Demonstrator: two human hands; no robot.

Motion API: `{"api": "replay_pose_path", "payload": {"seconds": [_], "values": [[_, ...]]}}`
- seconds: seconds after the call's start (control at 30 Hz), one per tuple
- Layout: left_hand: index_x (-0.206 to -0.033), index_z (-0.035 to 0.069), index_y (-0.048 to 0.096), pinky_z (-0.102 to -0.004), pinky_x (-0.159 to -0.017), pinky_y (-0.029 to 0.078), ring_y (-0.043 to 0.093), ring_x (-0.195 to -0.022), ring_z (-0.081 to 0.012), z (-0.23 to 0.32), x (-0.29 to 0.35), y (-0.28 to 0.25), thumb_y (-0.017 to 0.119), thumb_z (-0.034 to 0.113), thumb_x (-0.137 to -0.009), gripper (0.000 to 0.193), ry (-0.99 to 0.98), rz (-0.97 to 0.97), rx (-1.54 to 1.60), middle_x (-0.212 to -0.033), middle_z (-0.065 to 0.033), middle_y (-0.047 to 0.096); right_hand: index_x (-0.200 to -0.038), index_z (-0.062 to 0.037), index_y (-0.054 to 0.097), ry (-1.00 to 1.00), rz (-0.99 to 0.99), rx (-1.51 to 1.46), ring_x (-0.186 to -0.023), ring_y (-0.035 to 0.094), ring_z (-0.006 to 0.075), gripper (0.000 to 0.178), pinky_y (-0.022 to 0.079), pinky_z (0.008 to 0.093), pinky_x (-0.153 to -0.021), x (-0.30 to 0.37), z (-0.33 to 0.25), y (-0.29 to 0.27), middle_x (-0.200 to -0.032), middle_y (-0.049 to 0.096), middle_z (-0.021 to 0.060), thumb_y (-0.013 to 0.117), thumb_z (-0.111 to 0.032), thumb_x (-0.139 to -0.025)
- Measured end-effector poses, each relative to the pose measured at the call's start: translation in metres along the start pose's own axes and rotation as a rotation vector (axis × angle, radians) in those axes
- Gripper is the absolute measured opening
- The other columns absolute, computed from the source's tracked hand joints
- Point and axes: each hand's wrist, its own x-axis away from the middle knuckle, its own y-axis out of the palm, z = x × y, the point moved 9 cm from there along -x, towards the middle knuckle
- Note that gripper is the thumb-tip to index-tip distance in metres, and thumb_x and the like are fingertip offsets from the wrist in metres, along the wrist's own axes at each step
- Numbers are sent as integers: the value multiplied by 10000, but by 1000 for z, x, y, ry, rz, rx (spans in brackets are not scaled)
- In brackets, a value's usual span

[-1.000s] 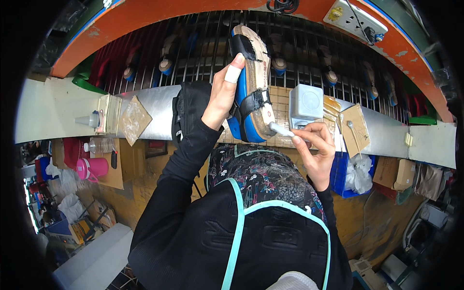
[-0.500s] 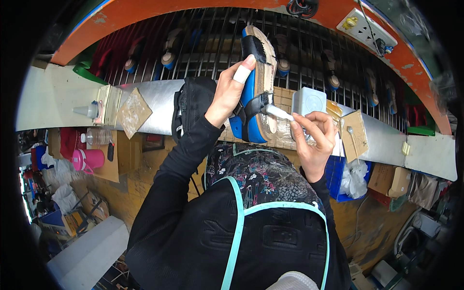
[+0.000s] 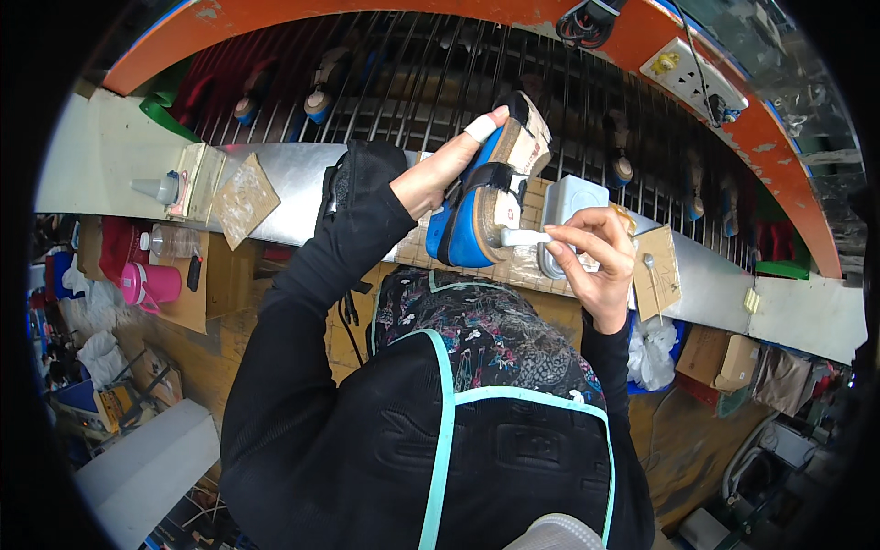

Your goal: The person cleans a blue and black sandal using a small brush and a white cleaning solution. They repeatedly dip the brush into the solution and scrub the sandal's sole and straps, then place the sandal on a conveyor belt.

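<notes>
A sandal on a blue last [image 3: 469, 225], with black straps and a cork-coloured sole, is tilted over the bench in front of me. My left hand [image 3: 438, 181], white tape round its thumb, is closed on the sandal's left side. My right hand [image 3: 600, 261] pinches a small white brush [image 3: 524, 237] between thumb and fingertips. The brush's tip meets the pale underside of the sole close to the end nearest me. Just beyond my right fingers stands a pale grey plastic tub [image 3: 577, 195], partly hidden by them.
Behind the bench, a rack of metal rods [image 3: 403, 92] carries several other sandals under an orange frame [image 3: 302, 27]. A black padded item [image 3: 367, 179] lies left of the sandal. Cardboard pieces [image 3: 246, 202] rest on the bench, one at right [image 3: 655, 273] bearing a thin stick.
The sandal's far end has tilted rightward and its near end has come slightly left. My right hand has shifted a little down and left, the brush tip moving toward the near end of the sole.
</notes>
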Motion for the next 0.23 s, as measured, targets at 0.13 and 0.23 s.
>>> {"api": "replay_pose_path", "payload": {"seconds": [0.13,0.23], "values": [[-1461,108,347,-312,-1031,429,504,-1251,-196,7,21,21,418,531,-979,646,-29,-112,-71,-1409,-114,470,-927,-63,756,-106,-32,85,-791,552,158,226,420,283,-684,-10,-10,-6,-856,607,48,780,-36,-705],[-1517,154,224,-340,-1139,292,321,-1393,-219,11,33,34,366,471,-1009,616,-8,-245,-78,-1536,-108,278,-925,-77,760,-117,-23,55,-833,545,184,233,409,305,-718,-15,-11,-8,-849,613,47,783,-45,-695]]}}
